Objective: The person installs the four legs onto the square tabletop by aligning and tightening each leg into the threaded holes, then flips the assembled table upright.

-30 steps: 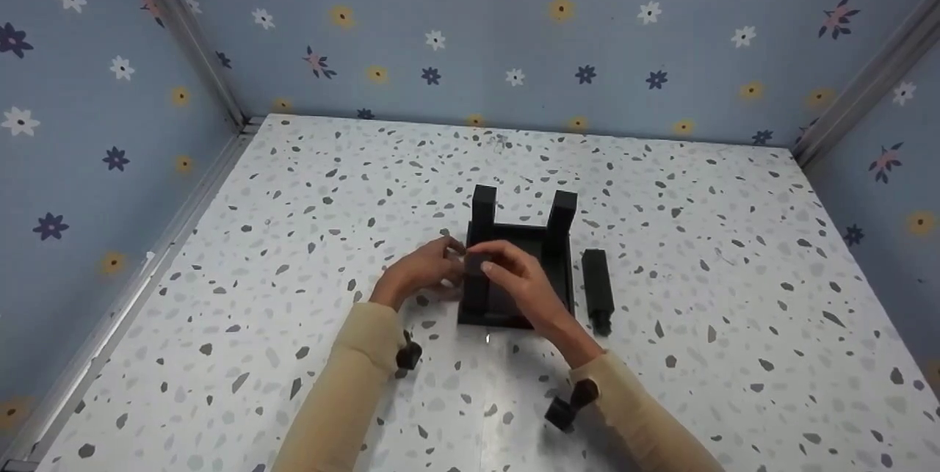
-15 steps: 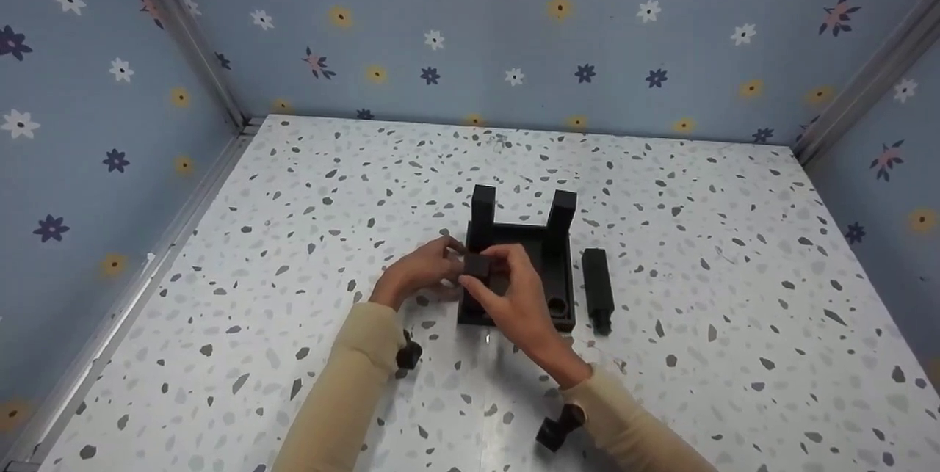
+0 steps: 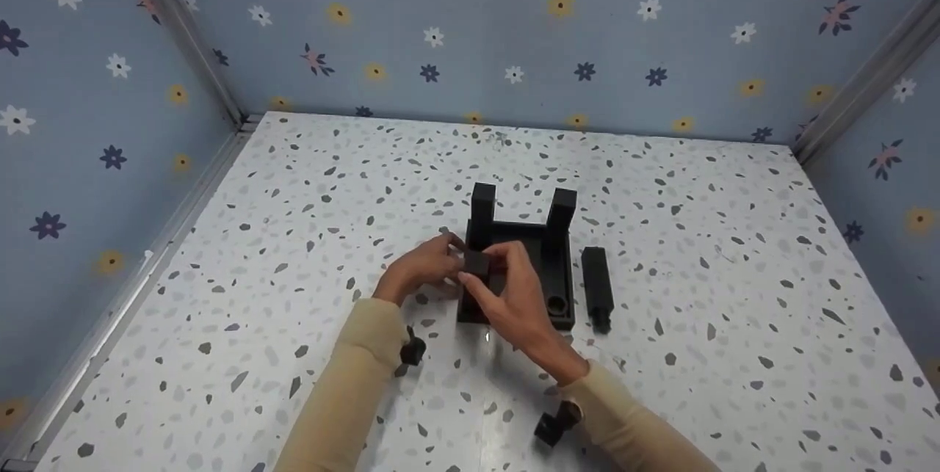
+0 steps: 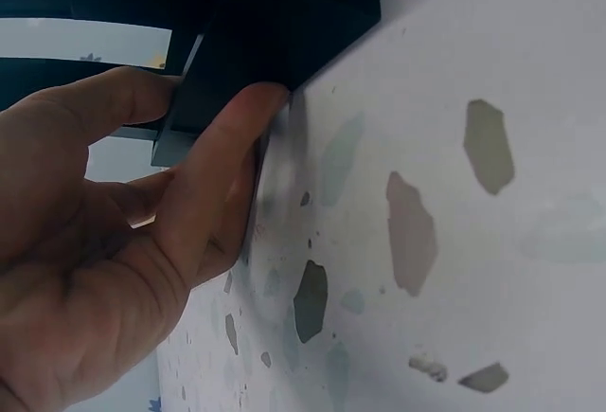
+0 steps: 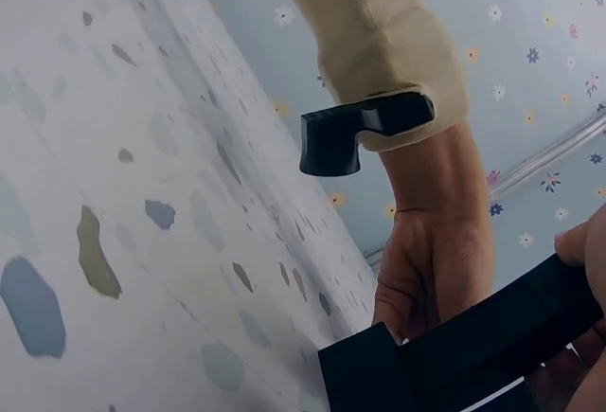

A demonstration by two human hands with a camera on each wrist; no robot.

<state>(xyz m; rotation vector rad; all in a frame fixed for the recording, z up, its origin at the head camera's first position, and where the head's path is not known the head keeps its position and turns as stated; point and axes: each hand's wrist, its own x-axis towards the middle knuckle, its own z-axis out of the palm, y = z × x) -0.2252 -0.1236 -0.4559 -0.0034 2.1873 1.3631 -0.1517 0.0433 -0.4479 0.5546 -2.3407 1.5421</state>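
A small black upturned table (image 3: 565, 288) has a shallow rimmed top and lies flat, with two far legs (image 3: 483, 211) standing up. At its near left corner stands a black square leg (image 3: 476, 262), also large in the right wrist view. My right hand (image 3: 520, 303) pinches this leg near its upper end between thumb and fingers. My left hand (image 3: 424, 266) grips the left side of the tabletop; in the left wrist view its thumb (image 4: 256, 104) presses against the black edge. A round hole (image 3: 557, 305) shows at the near right corner. The leg's lower end is hidden.
One loose black leg (image 3: 597, 281) with a narrower knobbed end lies right of the upturned table. White speckled tabletop (image 3: 352, 186) surrounds everything. Blue flowered panels (image 3: 470, 31) rise at the back and sides. A black camera mount (image 3: 558, 422) sits at the right wrist.
My right hand has turned and dropped slightly around the near left leg, its thumb now at the leg's near side, uncovering the corner hole. The left hand stays in nearly the same place.
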